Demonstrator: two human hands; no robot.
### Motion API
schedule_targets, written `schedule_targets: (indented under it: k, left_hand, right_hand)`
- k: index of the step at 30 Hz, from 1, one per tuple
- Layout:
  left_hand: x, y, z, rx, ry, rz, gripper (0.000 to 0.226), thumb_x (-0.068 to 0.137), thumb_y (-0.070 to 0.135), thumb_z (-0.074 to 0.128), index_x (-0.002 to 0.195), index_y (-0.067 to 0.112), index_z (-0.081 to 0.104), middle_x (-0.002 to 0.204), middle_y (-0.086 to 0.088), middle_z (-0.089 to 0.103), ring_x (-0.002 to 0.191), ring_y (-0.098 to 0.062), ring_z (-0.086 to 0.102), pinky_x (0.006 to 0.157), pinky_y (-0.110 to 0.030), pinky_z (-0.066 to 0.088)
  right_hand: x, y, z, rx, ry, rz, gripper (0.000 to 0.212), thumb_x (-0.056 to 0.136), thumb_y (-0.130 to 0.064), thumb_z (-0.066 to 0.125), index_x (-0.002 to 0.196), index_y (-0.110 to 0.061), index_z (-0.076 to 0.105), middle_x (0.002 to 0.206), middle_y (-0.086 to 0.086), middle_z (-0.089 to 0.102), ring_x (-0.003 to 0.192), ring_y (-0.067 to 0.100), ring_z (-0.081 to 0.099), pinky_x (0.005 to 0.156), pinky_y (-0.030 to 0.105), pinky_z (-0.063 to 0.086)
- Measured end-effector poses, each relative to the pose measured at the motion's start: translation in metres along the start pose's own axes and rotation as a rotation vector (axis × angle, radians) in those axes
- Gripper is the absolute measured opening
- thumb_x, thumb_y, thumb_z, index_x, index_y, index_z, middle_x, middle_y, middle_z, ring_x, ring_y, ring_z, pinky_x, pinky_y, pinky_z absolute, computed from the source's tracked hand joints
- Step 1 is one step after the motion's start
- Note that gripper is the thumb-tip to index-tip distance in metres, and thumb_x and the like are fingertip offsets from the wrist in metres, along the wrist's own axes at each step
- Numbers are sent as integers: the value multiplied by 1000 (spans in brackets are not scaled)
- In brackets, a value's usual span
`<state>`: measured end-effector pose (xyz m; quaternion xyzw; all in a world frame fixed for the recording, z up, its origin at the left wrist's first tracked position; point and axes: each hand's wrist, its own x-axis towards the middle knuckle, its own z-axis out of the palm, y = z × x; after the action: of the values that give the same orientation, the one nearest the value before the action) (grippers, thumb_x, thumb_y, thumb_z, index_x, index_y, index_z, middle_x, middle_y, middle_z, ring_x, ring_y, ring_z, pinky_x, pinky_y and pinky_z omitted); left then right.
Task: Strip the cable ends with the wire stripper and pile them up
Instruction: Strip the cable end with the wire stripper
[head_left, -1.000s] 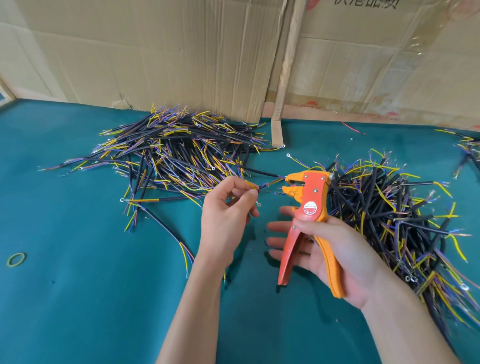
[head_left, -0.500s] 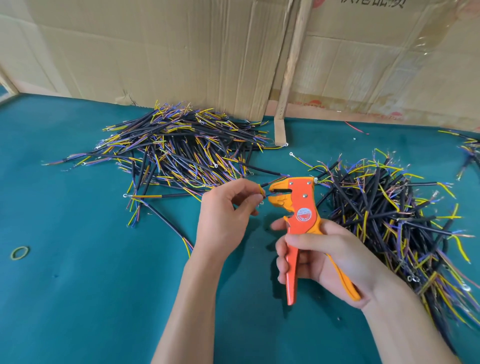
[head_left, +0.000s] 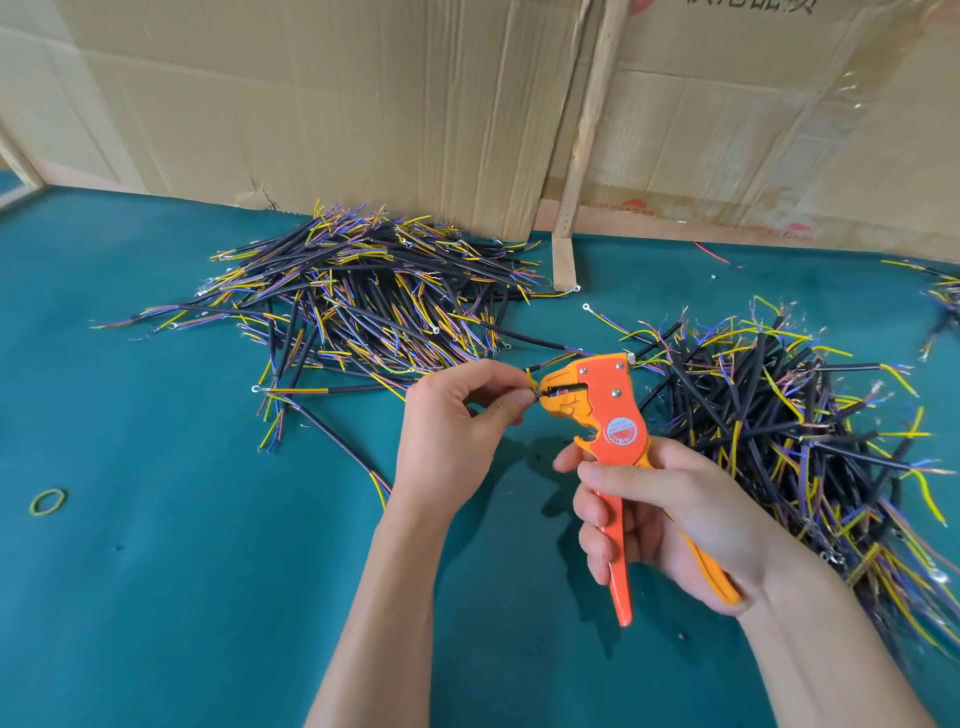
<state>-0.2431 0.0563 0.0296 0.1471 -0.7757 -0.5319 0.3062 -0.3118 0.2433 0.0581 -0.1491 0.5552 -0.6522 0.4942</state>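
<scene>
My right hand (head_left: 670, 514) grips the handles of the orange wire stripper (head_left: 613, 415), fingers curled round both. Its jaws point left at mid-frame. My left hand (head_left: 457, 421) pinches a short cable (head_left: 556, 359) between thumb and fingers, and the cable's yellow end sits in the stripper's jaws. The cable's black sheath runs up and right behind the tool head. A pile of black cables with yellow, blue and purple wire ends (head_left: 363, 296) lies at the back left. A second such pile (head_left: 779, 431) lies to the right of the stripper.
Everything lies on a teal felt table (head_left: 182, 597). Cardboard sheets (head_left: 337, 104) and a wooden strip (head_left: 582, 156) stand along the back edge. A yellow-green rubber band (head_left: 48, 501) lies at the far left. More cables (head_left: 943, 296) lie at the far right edge.
The stripper has moved left to my left hand and its handles have closed together. The cable end now sits in the jaws.
</scene>
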Motion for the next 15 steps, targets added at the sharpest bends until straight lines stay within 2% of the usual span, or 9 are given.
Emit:
schedule_targets:
  k: [4, 15]
  left_hand:
    - [1, -1, 0, -14, 4, 3, 20, 86, 4, 75, 80, 23, 73, 70, 6, 72, 66, -15, 70, 56, -25, 47]
    - [2, -2, 1, -53, 0, -4, 19, 87, 4, 75, 80, 21, 72, 70, 5, 72, 64, -14, 69, 56, -16, 44]
  right_hand:
    - [0, 1, -2, 11, -22, 1, 29, 83, -17, 76, 106, -1, 72, 73, 17, 54, 57, 32, 54, 55, 42, 53]
    - [0, 0, -7, 3, -10, -22, 30, 80, -12, 76, 106, 1, 71, 75, 18, 54, 59, 34, 55, 56, 44, 54]
